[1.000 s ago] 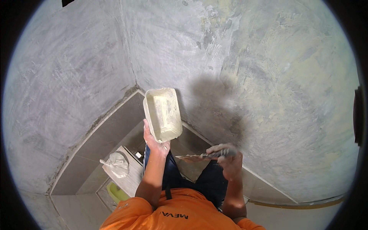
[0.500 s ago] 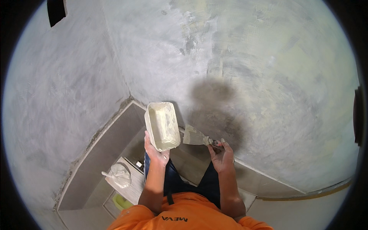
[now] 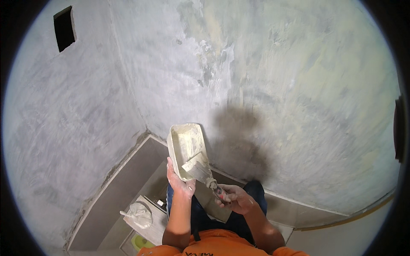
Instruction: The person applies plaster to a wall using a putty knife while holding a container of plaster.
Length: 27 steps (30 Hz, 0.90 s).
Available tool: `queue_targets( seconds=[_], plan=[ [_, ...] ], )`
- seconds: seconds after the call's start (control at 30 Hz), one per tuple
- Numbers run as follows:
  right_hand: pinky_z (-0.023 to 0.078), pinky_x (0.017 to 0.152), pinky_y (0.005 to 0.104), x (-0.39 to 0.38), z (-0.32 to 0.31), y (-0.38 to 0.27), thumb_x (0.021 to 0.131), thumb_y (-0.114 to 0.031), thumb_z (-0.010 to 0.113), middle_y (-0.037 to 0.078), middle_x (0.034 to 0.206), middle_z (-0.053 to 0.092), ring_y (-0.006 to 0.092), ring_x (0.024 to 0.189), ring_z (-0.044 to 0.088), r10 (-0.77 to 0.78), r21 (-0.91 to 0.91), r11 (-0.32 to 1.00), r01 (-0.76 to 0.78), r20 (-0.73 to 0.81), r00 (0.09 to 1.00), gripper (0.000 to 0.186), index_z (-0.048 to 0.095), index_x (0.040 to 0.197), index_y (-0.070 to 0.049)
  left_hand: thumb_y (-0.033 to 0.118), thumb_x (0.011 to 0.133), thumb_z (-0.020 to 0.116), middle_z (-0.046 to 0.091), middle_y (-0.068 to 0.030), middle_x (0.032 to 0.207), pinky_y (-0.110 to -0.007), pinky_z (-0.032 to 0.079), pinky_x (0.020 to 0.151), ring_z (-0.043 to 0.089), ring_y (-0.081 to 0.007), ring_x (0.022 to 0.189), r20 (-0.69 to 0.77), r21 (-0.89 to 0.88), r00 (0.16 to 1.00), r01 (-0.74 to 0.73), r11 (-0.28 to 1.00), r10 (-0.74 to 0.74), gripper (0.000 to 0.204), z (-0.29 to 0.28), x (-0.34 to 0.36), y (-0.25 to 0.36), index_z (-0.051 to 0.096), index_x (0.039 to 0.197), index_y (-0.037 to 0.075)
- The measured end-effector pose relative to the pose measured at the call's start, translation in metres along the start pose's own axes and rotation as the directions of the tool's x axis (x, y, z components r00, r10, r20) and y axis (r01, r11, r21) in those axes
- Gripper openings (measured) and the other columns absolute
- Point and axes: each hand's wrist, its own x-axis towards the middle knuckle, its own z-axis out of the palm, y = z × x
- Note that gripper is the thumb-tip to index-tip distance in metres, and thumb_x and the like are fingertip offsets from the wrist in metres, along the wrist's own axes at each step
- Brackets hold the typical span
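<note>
My left hand (image 3: 181, 182) is closed round the lower left side of a cream rectangular tub (image 3: 174, 147), tilted so that its inside shows. Pale filler coats the tub's bottom and walls. In my right hand (image 3: 239, 199) is the handle of a putty knife (image 3: 199, 169), dark with a red patch. Its wide blade, smeared with filler, lies over the tub's lower right rim, with the edge inside the opening. Whether the blade touches the tub's bottom I cannot tell.
Ahead rises a grey wall (image 3: 290, 106) with patchy filler, meeting another wall at the left corner. That left wall has a dark square opening (image 3: 65, 29). Grey tiles (image 3: 124, 183) line the lower wall. A tied white plastic bag (image 3: 139, 215) rests on a board beside my legs, near a green basin (image 3: 140, 242).
The putty knife has moved left from beside the tub to over its opening, my right hand lower and further left. The view has shifted upward, showing more wall.
</note>
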Motion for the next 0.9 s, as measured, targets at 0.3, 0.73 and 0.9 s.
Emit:
queue_targets(
  seconds=[0.3,0.73,0.9],
  plan=[
    [0.044,0.054,0.0228,0.03,0.061,-0.11,0.092,-0.019,0.061,0.004,0.085,0.061,0.0119,0.068,0.057,-0.182,-0.089,0.98,0.177,-0.059,0.981,0.037,0.063,0.12,0.005,0.043,0.106,0.041,0.059,-0.0157,0.135,-0.052,0.049,0.103,0.06,-0.0341,0.121,0.125,0.005,0.992,0.014,1.0,-0.015,0.051,0.028,0.014,0.017,0.052,0.137,0.004],
    [0.037,0.047,0.0221,0.057,0.139,-0.19,0.095,-0.019,0.068,-0.001,0.071,0.058,0.0052,0.056,0.048,-0.698,-0.803,0.464,0.375,-0.07,0.713,0.016,0.068,0.1,-0.003,0.043,0.106,0.04,0.06,-0.012,0.134,-0.055,0.051,0.099,0.061,-0.0335,0.12,0.199,0.011,0.98,-0.03,0.999,0.028,0.048,0.012,0.022,0.009,0.052,0.137,0.008],
    [0.033,0.046,0.0237,0.116,0.104,-0.186,0.096,-0.026,0.068,-0.004,0.066,0.053,0.005,0.053,0.043,-0.736,-0.648,0.539,0.538,-0.052,0.675,0.026,0.063,0.082,-0.005,0.044,0.106,0.041,0.06,-0.0113,0.135,-0.056,0.05,0.099,0.06,-0.0338,0.12,0.123,0.021,0.992,-0.022,1.0,0.019,0.049,0.009,0.022,0.02,0.051,0.138,0.008]
  ],
)
